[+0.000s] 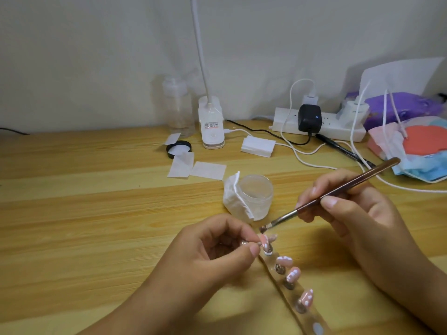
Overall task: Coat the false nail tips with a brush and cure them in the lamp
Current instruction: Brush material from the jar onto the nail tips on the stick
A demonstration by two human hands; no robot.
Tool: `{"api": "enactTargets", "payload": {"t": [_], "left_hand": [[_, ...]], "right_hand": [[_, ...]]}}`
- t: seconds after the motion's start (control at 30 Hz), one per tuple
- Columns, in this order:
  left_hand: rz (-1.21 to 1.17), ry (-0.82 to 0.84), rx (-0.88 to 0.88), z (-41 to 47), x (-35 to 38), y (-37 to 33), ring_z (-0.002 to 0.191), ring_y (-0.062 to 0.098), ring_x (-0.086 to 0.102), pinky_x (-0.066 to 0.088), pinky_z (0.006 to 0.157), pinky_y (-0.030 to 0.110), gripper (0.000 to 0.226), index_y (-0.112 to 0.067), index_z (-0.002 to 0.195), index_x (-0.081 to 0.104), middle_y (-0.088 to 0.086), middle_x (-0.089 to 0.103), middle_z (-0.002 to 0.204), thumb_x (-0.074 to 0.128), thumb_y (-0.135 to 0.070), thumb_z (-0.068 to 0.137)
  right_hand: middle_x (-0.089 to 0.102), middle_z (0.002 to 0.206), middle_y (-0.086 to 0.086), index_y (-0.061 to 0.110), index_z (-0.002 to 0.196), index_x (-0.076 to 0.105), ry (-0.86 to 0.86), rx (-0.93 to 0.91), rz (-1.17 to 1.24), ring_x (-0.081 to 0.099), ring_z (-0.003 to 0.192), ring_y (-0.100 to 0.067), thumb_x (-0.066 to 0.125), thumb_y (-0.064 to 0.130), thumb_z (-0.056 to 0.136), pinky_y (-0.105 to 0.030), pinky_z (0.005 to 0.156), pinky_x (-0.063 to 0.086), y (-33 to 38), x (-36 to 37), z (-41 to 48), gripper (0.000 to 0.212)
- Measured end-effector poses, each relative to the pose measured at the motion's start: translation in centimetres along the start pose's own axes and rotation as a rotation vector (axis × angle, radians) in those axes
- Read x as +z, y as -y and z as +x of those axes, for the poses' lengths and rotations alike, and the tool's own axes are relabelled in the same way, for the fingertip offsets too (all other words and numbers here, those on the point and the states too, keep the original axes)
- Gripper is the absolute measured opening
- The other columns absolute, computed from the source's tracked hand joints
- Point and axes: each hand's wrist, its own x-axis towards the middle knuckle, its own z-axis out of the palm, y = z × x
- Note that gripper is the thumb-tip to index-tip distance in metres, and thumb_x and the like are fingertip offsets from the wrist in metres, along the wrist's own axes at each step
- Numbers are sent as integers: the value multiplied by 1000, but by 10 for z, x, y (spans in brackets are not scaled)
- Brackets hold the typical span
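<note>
A clear strip holder [312, 317] lies on the wooden table, carrying several pink false nail tips [293, 274] with white dots. My left hand [217, 250] pinches the far end of the strip beside the top nail tip [265, 243]. My right hand [358, 213] grips a brown-handled brush [338, 189]. Its bristle tip hovers just above the top nail tip, close to touching. A frosted open jar [254, 197] with a white wipe stuck to its side stands just behind. A white lamp [211, 122] with a bent neck stands at the back.
White wipes [196, 168] and a black jar lid [179, 148] lie behind the jar. A clear bottle [177, 105] stands at the back. A power strip [321, 124] with plugs and trailing white cables sits right, near a pen [343, 148], face masks [420, 151] and a purple pack.
</note>
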Motion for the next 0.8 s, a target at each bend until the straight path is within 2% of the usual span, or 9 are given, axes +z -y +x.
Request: {"api": "enactTargets", "payload": {"t": [0.07, 0.17, 0.3, 0.5, 0.67, 0.8], "left_hand": [[23, -9, 32, 0, -1, 0, 73, 9, 55, 42, 63, 13, 19, -23, 79, 72, 0, 66, 79, 73, -37, 67], [46, -49, 72, 0, -1, 0, 73, 7, 51, 42, 65, 10, 16, -26, 79, 74, 5, 57, 82, 74, -37, 68], [34, -27, 50, 1, 1, 0, 69, 3, 56, 44, 65, 12, 15, -27, 81, 74, -10, 65, 75, 74, -36, 70], [12, -34, 8, 2, 1, -1, 61, 4, 58, 45, 61, 13, 10, -23, 81, 75, -6, 67, 68, 76, -24, 71], [19, -46, -15, 1, 1, -4, 61, 4, 59, 45, 61, 13, 10, -22, 82, 75, -7, 67, 66, 72, -24, 73], [11, -50, -27, 0, 1, -4, 62, 5, 59, 45, 61, 13, 10, -24, 82, 75, -7, 67, 66, 72, -25, 72]], "right_hand": [[69, 80, -11, 24, 79, 69, -47, -10, 32, 64, 75, -20, 53, 10, 80, -25, 71, 54, -1, -2, 2, 21], [68, 79, -9, 22, 79, 69, -40, -15, 168, 64, 74, -17, 43, 5, 81, -23, 69, 54, 0, -4, 5, 31], [66, 77, -8, 19, 79, 68, 58, -13, 211, 63, 72, -15, 53, 10, 76, -21, 66, 53, 2, -3, 4, 17], [66, 79, -11, 18, 83, 67, 121, -16, 166, 62, 74, -18, 54, 16, 76, -23, 69, 53, 1, -3, 2, 14], [67, 80, -7, 22, 81, 67, 6, -62, 43, 63, 77, -19, 56, 20, 75, -24, 71, 53, -1, -5, 1, 13], [67, 81, -8, 19, 83, 67, 49, -63, 117, 63, 77, -18, 54, 17, 76, -23, 70, 53, 0, -4, 2, 14]]}}
